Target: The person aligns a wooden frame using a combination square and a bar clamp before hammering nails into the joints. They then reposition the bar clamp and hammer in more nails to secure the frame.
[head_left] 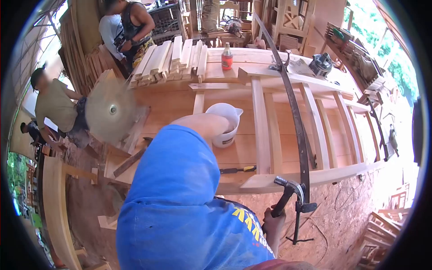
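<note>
My left hand [220, 124] reaches into a white plastic pail [223, 140] with a spout; its fingers are hidden inside. The pail stands on the wooden workbench. In my right hand [273, 221], below the front of the bench, is a claw hammer [283, 200], gripped by its dark handle with the head up. Close beside the hammer head, a long metal bar clamp [294, 108] spans a wooden frame [262, 126] with several slats. A chisel-like tool with a yellow-and-black handle [243, 169] lies near the pail.
Stacked boards [168, 58], a red-labelled bottle [227, 58] and a power tool [321, 64] sit at the bench's far side. Another hammer [130, 161] lies at the left. Several people stand at the left, one [58, 105] near a blurred round disc [105, 108]. A second clamp [378, 126] is at right.
</note>
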